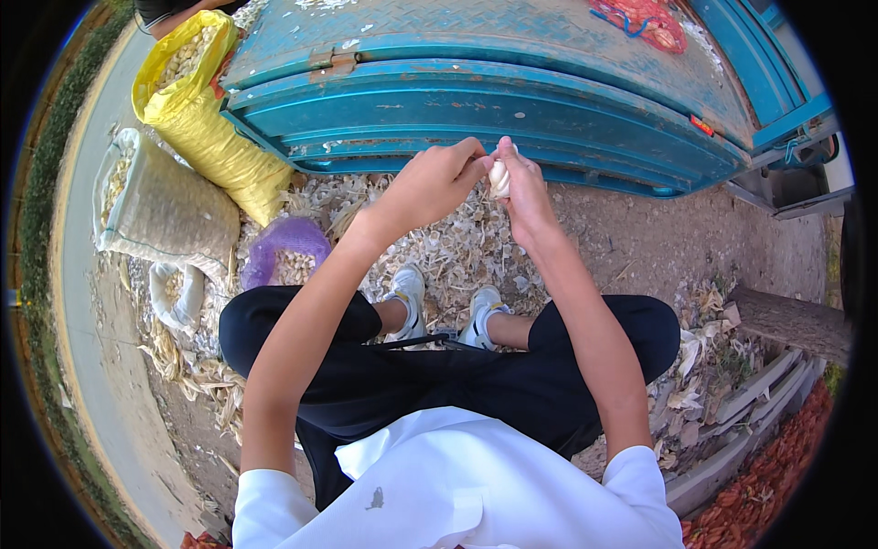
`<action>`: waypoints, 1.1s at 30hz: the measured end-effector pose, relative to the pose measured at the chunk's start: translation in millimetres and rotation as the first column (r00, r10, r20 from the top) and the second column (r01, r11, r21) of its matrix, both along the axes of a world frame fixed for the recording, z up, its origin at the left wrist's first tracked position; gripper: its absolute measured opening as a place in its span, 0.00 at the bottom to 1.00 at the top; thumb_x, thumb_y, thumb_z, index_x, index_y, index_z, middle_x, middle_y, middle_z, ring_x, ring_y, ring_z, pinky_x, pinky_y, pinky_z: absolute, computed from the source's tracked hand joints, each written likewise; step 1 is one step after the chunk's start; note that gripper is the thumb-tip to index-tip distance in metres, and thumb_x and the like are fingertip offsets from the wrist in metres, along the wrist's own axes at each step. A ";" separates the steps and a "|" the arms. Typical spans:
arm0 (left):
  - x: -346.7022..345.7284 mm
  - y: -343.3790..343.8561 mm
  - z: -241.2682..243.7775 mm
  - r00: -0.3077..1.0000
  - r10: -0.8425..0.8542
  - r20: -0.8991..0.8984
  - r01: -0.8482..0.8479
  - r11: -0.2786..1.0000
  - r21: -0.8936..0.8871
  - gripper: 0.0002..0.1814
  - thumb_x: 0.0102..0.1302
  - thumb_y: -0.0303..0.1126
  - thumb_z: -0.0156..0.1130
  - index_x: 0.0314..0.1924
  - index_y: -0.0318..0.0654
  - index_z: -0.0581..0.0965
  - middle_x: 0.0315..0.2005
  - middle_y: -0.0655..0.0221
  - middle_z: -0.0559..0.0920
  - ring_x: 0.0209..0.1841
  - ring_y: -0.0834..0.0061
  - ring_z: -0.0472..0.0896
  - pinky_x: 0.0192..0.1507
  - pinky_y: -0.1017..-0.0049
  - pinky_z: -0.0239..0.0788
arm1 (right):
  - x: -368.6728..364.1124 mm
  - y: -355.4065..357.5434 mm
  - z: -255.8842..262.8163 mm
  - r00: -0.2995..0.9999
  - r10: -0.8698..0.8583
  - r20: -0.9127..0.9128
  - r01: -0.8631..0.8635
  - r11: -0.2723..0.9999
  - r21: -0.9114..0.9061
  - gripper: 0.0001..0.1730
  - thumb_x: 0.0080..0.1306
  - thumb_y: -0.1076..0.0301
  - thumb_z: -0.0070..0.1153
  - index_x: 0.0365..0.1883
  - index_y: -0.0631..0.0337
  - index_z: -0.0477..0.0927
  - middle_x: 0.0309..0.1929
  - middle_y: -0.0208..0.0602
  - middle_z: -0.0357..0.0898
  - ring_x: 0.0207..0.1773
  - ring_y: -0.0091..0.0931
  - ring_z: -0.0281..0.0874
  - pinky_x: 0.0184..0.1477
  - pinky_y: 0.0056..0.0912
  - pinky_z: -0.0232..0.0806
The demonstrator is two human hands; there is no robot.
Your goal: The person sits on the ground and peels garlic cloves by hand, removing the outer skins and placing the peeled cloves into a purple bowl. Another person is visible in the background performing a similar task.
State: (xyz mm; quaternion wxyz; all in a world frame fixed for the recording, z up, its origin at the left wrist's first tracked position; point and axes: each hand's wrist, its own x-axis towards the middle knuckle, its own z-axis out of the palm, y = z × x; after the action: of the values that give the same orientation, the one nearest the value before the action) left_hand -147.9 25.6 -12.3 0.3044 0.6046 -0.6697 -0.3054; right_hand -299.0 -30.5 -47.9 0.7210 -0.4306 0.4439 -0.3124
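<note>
A white garlic bulb is held in my right hand, between the thumb and the fingers, in front of the blue metal side panel of a truck bed. My left hand meets it from the left, its thumb and fingertips drawn together at the bulb's upper edge. Whether a bit of skin is pinched there is too small to tell. Beneath both hands, the ground is strewn with garlic skins and scraps. A purple mesh bag with garlic cloves in it stands by my left knee.
At the left are a tall yellow woven sack, a white mesh sack and a small white bag, each holding garlic. A red net bag lies on the truck bed. Part of another person shows at the top left. A log lies at right.
</note>
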 end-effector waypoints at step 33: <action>27.5 -2.6 80.9 0.766 0.392 -0.510 -0.639 0.559 -0.529 0.40 0.69 0.22 0.49 0.75 0.33 0.42 0.51 0.60 0.73 0.32 0.82 0.75 0.28 0.83 0.65 | -1.5 -7.5 -42.7 0.976 0.216 -0.032 -0.211 0.971 0.113 0.18 0.74 0.57 0.37 0.41 0.58 0.77 0.33 0.28 0.71 0.30 0.17 0.62 0.26 0.22 0.57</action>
State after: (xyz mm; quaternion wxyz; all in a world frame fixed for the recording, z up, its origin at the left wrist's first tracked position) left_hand -120.4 23.1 68.6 0.6877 0.5607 -0.4599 -0.0331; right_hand -300.5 -38.0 -90.7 0.7627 -0.4429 0.4273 -0.1990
